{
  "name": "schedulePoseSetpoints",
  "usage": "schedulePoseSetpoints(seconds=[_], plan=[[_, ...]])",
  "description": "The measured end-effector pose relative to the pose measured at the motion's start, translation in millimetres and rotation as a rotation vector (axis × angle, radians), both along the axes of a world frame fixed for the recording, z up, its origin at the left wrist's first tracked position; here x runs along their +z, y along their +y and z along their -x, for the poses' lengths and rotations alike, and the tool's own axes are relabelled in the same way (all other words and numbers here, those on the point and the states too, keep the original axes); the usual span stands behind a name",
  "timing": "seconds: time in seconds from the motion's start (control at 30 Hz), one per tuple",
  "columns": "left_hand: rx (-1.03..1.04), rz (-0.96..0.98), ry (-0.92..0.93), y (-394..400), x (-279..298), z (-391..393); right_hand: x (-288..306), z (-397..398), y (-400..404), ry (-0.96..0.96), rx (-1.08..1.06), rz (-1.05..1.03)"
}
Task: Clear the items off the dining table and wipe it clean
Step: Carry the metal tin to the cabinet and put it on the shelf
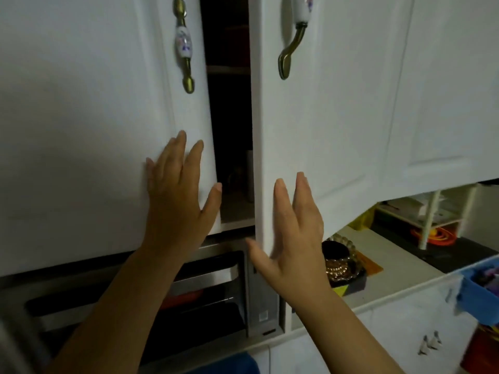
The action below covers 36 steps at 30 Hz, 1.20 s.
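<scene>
Pressing flat on the left cabinet door (94, 130), the left hand (178, 195) has its fingers spread and holds nothing. The right hand (294, 238), also spread and empty, lies against the right cabinet door (324, 117) near its lower edge. Between the doors, in the middle of the frame, a dark gap shows. The dining table is not visible; a toaster oven (210, 298) sits below, at the lower centre.
</scene>
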<state>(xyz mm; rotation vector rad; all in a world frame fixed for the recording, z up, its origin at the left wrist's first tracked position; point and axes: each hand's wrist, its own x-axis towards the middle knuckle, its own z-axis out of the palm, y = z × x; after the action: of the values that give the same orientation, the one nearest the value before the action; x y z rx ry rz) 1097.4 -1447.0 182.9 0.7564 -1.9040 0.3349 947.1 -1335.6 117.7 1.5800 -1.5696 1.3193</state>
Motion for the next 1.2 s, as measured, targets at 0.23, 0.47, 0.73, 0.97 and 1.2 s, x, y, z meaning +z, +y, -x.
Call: schedulePoseSetpoints(seconds=[0.23,0.47,0.73,0.97,1.2], plan=[[0.265,-0.062,-0.236,-45.9,-20.2,-25.4,-3.1,-9.3,-53.7,0.02,-0.058,0.007],[0.376,-0.029,-0.373,-59.8,-29.6,-27.3,-4.1,-14.3,-85.2,-0.002,-0.075,0.036],[0.394,-0.036,-0.435,-63.4,-29.8,-28.2,-5.7,-14.3,-109.1,-0.003,-0.108,0.027],[0.407,-0.008,-0.436,-66.5,-30.8,-28.9,-10.1,-12.5,-121.2,0.008,-0.121,0.035],[0.408,0.007,-0.431,-69.5,-31.7,-26.5,-13.6,-10.6,-129.7,0.023,-0.158,-0.023]])
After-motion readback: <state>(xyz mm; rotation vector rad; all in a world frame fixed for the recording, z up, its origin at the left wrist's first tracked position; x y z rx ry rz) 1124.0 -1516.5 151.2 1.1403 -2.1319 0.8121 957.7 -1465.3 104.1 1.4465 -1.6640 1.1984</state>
